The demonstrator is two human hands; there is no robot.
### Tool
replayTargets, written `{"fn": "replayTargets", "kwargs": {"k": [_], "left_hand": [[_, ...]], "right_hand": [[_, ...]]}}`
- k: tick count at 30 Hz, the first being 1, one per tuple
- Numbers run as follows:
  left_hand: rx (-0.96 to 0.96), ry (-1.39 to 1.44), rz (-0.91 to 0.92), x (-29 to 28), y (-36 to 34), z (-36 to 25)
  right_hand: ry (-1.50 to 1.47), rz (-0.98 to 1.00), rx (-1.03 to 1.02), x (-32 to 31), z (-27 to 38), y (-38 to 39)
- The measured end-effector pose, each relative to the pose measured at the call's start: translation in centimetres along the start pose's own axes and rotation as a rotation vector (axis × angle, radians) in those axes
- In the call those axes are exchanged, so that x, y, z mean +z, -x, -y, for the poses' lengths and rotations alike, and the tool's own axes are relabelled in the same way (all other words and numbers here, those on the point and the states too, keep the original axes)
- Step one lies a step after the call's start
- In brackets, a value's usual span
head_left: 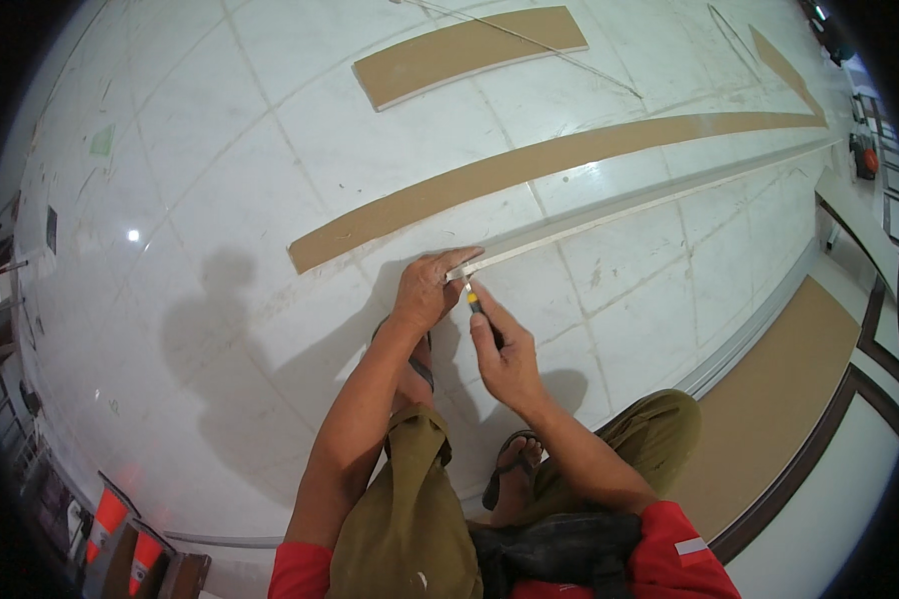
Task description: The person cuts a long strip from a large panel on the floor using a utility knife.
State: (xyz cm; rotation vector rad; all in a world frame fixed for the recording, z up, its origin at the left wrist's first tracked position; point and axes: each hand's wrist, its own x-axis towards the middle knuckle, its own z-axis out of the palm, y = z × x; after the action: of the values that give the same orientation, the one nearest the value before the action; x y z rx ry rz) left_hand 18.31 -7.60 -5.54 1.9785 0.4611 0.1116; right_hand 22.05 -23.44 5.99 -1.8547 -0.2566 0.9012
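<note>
My left hand (428, 290) is closed round the near end of a long, narrow white board strip (619, 213), which looks like plasterboard. The strip stretches away to the far right, low over the tiles. In my right hand (510, 361) is a utility knife (474, 301) with a black and yellow handle. Its blade points up at the strip's end, close beside my left fingers. Whether the blade touches the strip, I cannot tell. Beyond the strip a long brown board strip (509, 168) lies on the floor, roughly alongside it.
A wider brown board piece (469, 57) lies farther off, with a thin rod (559, 55) across it. More brown board (779, 399) and pale metal profiles (744, 324) are at the right. Orange traffic cones (107, 517) stand at lower left. My sandalled feet are on the white tiled floor (200, 150).
</note>
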Motion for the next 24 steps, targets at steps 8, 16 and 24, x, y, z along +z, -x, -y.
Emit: {"fn": "replayTargets", "kwargs": {"k": [8, 16, 24], "left_hand": [[-0.031, 0.091, -0.008, -0.3, 0.0, 0.2], [0.049, 0.009, -0.026, -0.3, 0.1, -0.4], [-0.066, 0.052, 0.017, -0.4, -0.1, -0.4]], "right_hand": [[0.045, 0.013, -0.154, 0.5, -0.8, -0.4], [0.016, -0.025, -0.022, -0.5, -0.3, -0.3], [0.041, -0.014, -0.098, -0.8, -0.3, -0.5]]}}
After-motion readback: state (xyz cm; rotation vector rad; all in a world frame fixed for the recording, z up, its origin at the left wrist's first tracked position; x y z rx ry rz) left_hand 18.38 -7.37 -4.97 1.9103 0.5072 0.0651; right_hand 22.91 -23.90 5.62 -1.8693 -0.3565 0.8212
